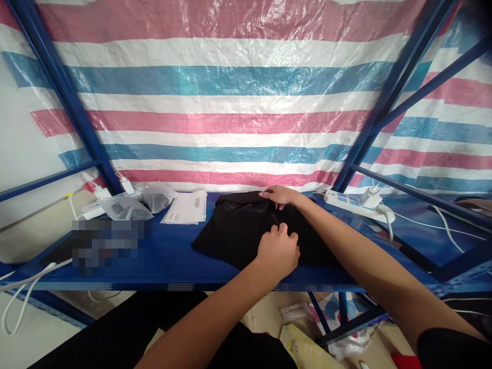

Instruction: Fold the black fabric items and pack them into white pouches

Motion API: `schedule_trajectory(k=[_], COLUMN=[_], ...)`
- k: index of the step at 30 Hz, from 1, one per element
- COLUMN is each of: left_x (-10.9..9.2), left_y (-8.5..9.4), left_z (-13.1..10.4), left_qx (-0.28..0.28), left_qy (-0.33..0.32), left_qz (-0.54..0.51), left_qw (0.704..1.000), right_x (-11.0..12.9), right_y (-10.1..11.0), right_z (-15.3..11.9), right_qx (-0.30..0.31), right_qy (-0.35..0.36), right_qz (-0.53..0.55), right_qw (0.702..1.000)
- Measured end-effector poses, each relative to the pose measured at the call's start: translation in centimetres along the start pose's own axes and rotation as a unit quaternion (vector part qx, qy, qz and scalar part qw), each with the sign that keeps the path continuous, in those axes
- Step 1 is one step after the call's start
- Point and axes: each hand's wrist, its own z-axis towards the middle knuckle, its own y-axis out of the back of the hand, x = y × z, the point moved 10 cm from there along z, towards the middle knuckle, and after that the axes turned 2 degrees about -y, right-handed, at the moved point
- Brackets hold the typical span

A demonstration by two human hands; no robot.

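A piece of black cloth (pixel 238 230), which looks like a garment, lies spread over the blue shelf in front of me. Its far edge is folded or bunched into a thicker roll. My left hand (pixel 279 249) rests on the near middle of the cloth, fingers curled in and closed on the fabric; the fingertips are partly hidden. Farther back, my right hand (pixel 281 197) reaches across to the far edge and pinches the cloth between thumb and fingers. My right forearm covers part of the cloth's right side.
White paper packets (pixel 186 207) and frosted plastic bags (pixel 126 207) lie on the left of the blue shelf (pixel 172 256). At right is a power strip (pixel 357 205) with plugs and cables. Blue posts flank a striped tarp (pixel 230 118). A yellow box (pixel 303 348) sits below.
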Motion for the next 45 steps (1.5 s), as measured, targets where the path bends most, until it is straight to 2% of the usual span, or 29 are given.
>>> schedule_trajectory(k=[3,5,7,9,11,12,13,15,17,20,22,23,25,28,29,31,33,34,37,39,42,45], left_x=[0.8,1.6,2.3,2.9,3.6,4.2,5.1,7.6,11.1,16.5,18.6,19.1,18.6,15.8,14.7,12.8,11.6,11.2,9.0,7.5,5.9,3.8], left_y=[0.6,2.5,4.7,6.5,8.0,8.6,9.2,10.4,11.4,12.5,12.4,12.3,12.3,11.6,10.6,7.7,5.1,4.3,2.2,0.8,0.0,1.0], left_z=[-0.2,-1.0,-2.3,-3.9,-5.5,-6.3,-7.0,-8.6,-10.4,-13.1,-13.8,-13.7,-12.8,-10.3,-9.4,-8.6,-9.0,-9.4,-10.7,-11.2,-11.8,-12.2], left_qx=[-0.002,-0.053,-0.126,-0.189,-0.231,-0.245,-0.256,-0.275,-0.294,-0.314,-0.275,-0.251,-0.223,-0.19,-0.149,-0.034,0.058,0.082,0.119,0.143,0.133,0.127], left_qy=[0.007,0.012,0.014,0.017,0.022,0.027,0.035,0.062,0.108,0.218,0.272,0.283,0.262,0.146,0.105,0.06,0.073,0.09,0.118,0.131,0.187,0.215], left_qz=[-0.046,-0.135,-0.247,-0.351,-0.415,-0.425,-0.42,-0.375,-0.295,-0.134,-0.043,-0.003,0.06,0.059,0.038,0.005,0.004,0.011,0.049,0.103,0.192,0.209], left_qw=[0.999,0.989,0.961,0.917,0.88,0.871,0.87,0.883,0.903,0.914,0.921,0.926,0.937,0.969,0.983,0.998,0.996,0.992,0.985,0.976,0.954,0.946], right_x=[-0.3,-0.2,0.5,2.3,5.8,7.9,10.0,13.4,15.2,16.1,15.6,15.1,14.0,12.7,12.1,10.7,9.4,8.9,8.5,9.4,10.8,10.4], right_y=[0.6,1.7,3.1,5.2,7.1,7.4,7.2,5.3,2.6,-1.0,-2.8,-3.5,-4.3,-4.2,-4.4,-6.0,-7.8,-8.5,-9.6,-10.1,-9.1,-6.6], right_z=[-1.0,-1.8,-2.5,-2.9,-3.0,-2.9,-2.6,-1.7,-0.4,0.9,1.0,0.8,0.2,-1.0,-1.1,-0.7,-0.1,0.1,-0.1,-1.1,-3.0,-3.8], right_qx=[-0.03,-0.048,-0.058,-0.09,-0.133,-0.145,-0.144,-0.113,-0.075,-0.064,-0.073,-0.073,-0.08,-0.12,-0.119,-0.074,-0.027,-0.02,-0.032,-0.026,-0.059,-0.158], right_qy=[0.042,0.046,0.025,0.009,0.031,0.059,0.087,0.133,0.148,0.175,0.201,0.211,0.23,0.269,0.275,0.269,0.258,0.256,0.27,0.31,0.359,0.332], right_qz=[0.135,0.165,0.118,0.004,-0.117,-0.158,-0.179,-0.17,-0.114,-0.046,-0.059,-0.071,-0.081,-0.071,-0.069,-0.072,-0.076,-0.075,-0.063,-0.049,0.002,0.043], right_qw=[0.989,0.984,0.991,0.996,0.984,0.975,0.969,0.97,0.979,0.981,0.975,0.972,0.966,0.953,0.952,0.958,0.963,0.963,0.96,0.949,0.931,0.929])
